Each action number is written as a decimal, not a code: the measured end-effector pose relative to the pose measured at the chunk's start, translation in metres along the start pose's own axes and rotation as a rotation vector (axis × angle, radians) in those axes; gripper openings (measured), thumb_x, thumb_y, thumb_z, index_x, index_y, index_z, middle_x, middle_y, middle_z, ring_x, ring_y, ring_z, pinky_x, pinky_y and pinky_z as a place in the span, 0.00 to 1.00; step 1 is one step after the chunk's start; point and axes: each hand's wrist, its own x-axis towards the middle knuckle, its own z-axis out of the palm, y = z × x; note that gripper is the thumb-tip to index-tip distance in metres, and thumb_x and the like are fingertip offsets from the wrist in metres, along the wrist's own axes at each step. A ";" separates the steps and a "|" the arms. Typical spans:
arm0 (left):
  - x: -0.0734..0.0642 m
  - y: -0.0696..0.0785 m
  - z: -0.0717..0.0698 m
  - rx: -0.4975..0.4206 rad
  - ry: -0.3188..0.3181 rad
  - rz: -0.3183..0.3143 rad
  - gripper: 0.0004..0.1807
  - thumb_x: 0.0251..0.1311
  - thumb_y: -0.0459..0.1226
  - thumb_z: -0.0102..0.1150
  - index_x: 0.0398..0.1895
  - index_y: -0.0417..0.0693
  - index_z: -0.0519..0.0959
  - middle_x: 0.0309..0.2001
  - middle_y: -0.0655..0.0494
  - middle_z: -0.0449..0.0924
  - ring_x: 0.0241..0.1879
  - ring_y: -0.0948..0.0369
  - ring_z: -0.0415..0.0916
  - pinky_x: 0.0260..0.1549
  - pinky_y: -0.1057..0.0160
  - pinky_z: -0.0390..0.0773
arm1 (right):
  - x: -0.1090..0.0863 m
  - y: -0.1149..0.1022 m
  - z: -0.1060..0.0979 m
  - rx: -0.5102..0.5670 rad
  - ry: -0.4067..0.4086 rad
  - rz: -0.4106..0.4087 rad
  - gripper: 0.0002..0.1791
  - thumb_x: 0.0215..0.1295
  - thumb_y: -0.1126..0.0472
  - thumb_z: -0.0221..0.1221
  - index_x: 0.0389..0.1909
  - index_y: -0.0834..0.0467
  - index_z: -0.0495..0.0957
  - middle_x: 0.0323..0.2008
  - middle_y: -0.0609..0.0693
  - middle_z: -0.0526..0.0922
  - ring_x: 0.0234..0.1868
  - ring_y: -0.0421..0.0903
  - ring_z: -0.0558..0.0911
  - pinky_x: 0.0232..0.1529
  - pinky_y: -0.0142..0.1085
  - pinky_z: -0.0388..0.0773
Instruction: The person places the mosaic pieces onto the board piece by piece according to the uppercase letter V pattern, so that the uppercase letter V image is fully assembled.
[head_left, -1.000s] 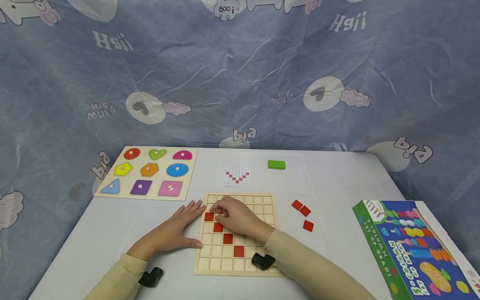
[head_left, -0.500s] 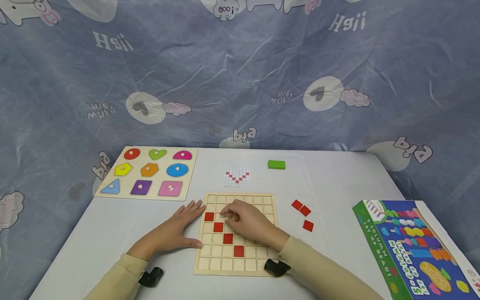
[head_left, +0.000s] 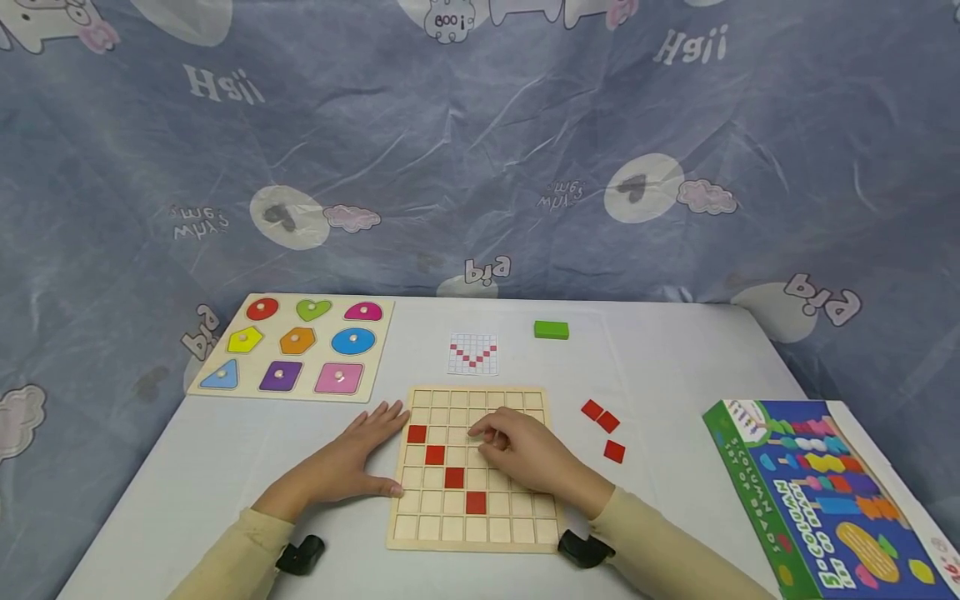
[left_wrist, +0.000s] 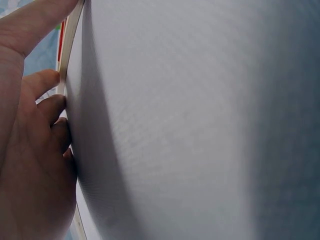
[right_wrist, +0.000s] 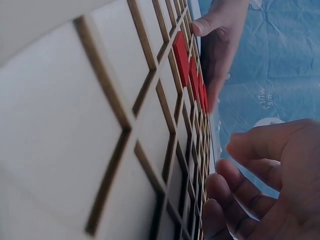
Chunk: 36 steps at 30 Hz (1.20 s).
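Observation:
A wooden grid board lies on the table, with several red square tiles set in its cells along a diagonal; the lowest tile is right of the others. Against the board's left edge rests my left hand, fingers straight, thumb and fingertips touching the rim. My right hand hovers over the board's right half, its fingers loosely bent. In the right wrist view, nothing shows between the thumb and fingers of that hand. Three loose red tiles lie right of the board.
Behind the board lies a pattern card with a red V of squares. A green block is at the back. A shape puzzle occupies the back left, and a colourful bead-set box the right side.
My right hand has drawn back to the right from the board's upper left, uncovering the upper-left tiles. My left hand keeps its place at the edge.

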 end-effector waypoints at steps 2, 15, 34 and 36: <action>0.000 0.000 0.000 0.003 0.004 0.005 0.62 0.43 0.63 0.76 0.80 0.51 0.58 0.81 0.51 0.49 0.81 0.48 0.40 0.78 0.43 0.42 | -0.004 0.003 -0.003 -0.001 0.010 0.008 0.09 0.69 0.61 0.62 0.48 0.50 0.85 0.33 0.34 0.75 0.34 0.34 0.75 0.38 0.30 0.77; -0.001 0.000 0.000 0.000 0.010 0.012 0.62 0.43 0.62 0.77 0.80 0.50 0.58 0.81 0.51 0.49 0.81 0.48 0.41 0.78 0.43 0.42 | -0.026 0.020 -0.018 0.020 0.063 0.053 0.10 0.68 0.63 0.64 0.47 0.50 0.85 0.33 0.35 0.76 0.33 0.35 0.75 0.37 0.30 0.77; 0.000 -0.002 0.002 0.009 0.008 -0.006 0.63 0.42 0.64 0.76 0.81 0.52 0.58 0.81 0.53 0.49 0.81 0.49 0.40 0.78 0.45 0.42 | -0.059 0.046 -0.050 -0.021 0.146 0.115 0.12 0.65 0.64 0.67 0.48 0.51 0.85 0.34 0.36 0.78 0.34 0.34 0.76 0.36 0.31 0.78; 0.000 -0.003 0.002 0.012 0.007 -0.006 0.63 0.42 0.64 0.76 0.81 0.52 0.58 0.81 0.53 0.48 0.81 0.49 0.40 0.78 0.45 0.42 | -0.063 0.049 -0.054 -0.036 0.154 0.119 0.12 0.65 0.64 0.67 0.48 0.51 0.85 0.34 0.37 0.78 0.34 0.34 0.76 0.36 0.31 0.78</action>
